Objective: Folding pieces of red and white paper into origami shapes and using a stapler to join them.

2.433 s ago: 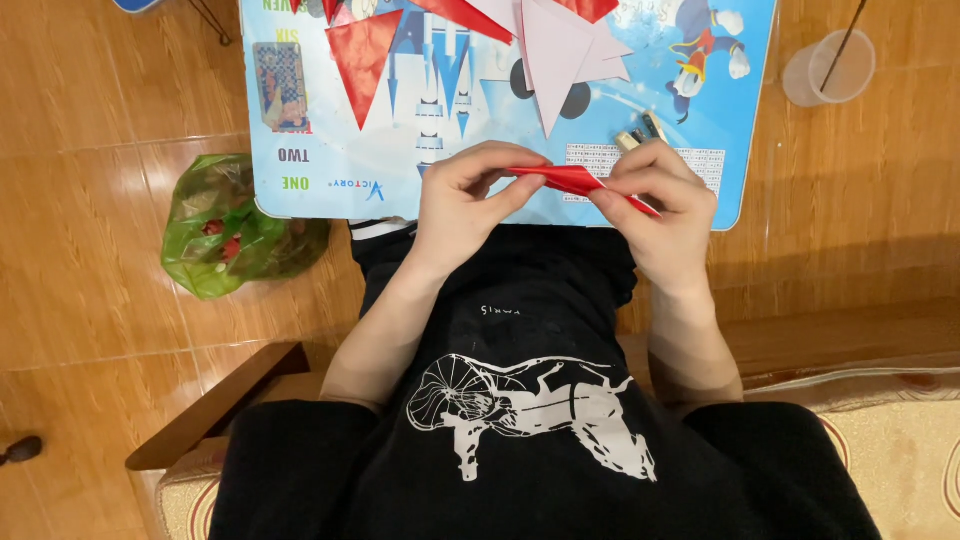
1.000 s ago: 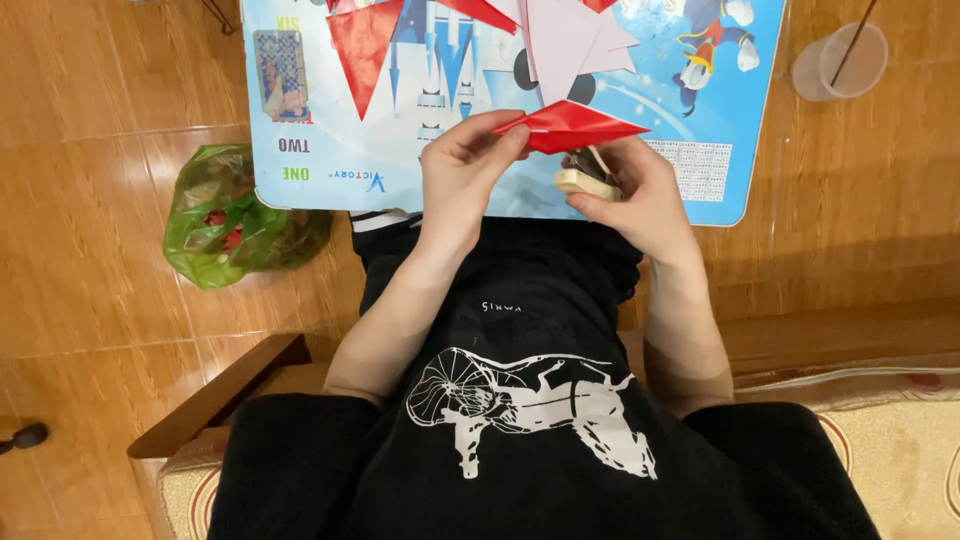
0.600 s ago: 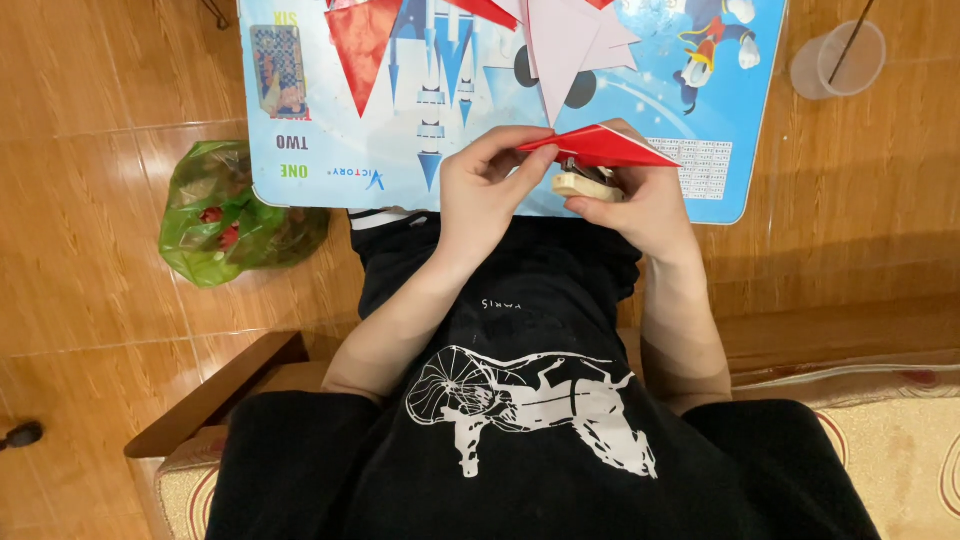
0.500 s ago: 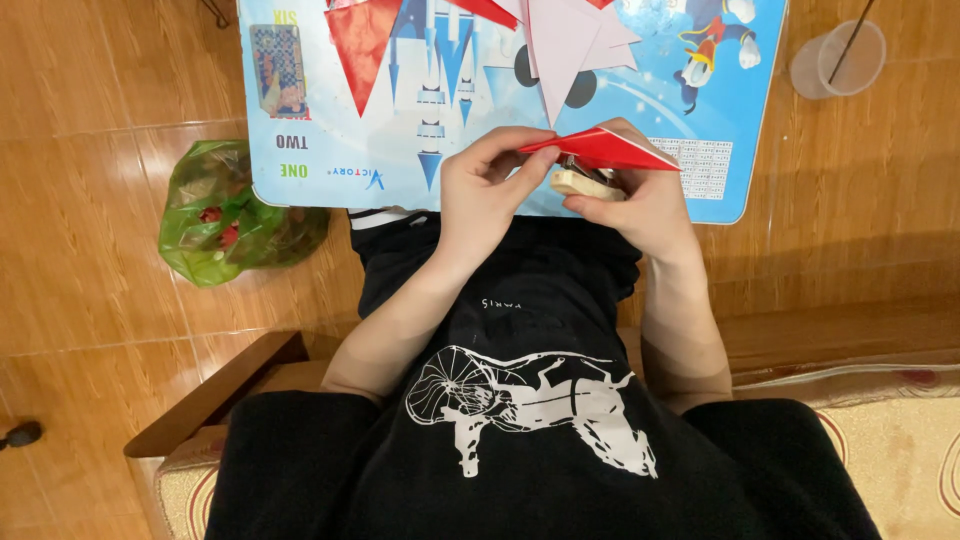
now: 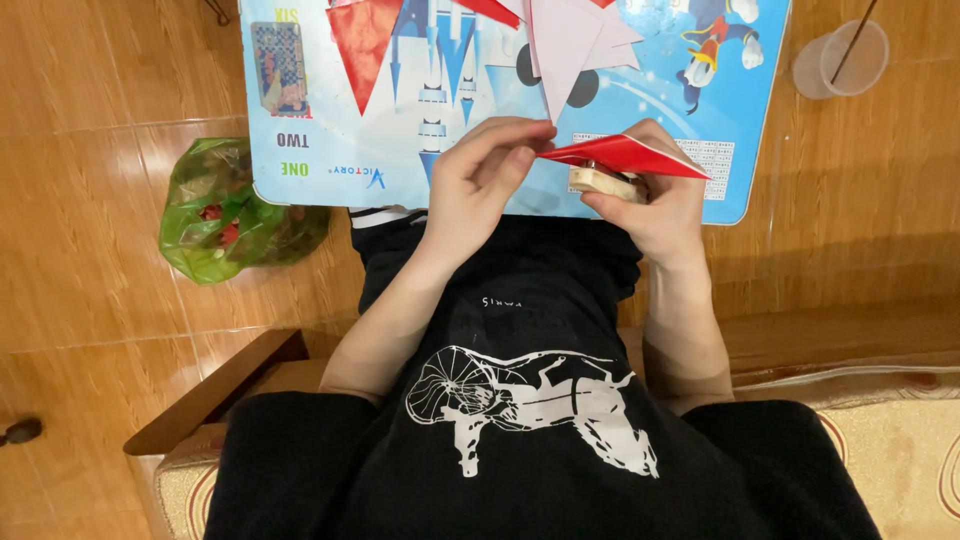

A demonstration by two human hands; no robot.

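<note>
Wood floor, blue cartoon mat (image 5: 330,150) as landmark. At its near edge I see left hand (image 5: 487,180) pinching red folded paper (image 5: 622,155); right hand (image 5: 655,205) grips it plus wooden block (image 5: 600,181). Green bag (image 5: 225,215) left (clear cup (image 5: 838,60) right).

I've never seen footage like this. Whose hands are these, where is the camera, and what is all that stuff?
The camera sits on a person's head and looks straight down, so you see their own two bare hands. The left hand pinches one end of a folded red paper; the right hand supports it and also holds a small pale wooden piece. Beneath lies a blue cartoon mat with more red and pink paper triangles. On the wooden floor are a green plastic bag and a clear cup.
</note>
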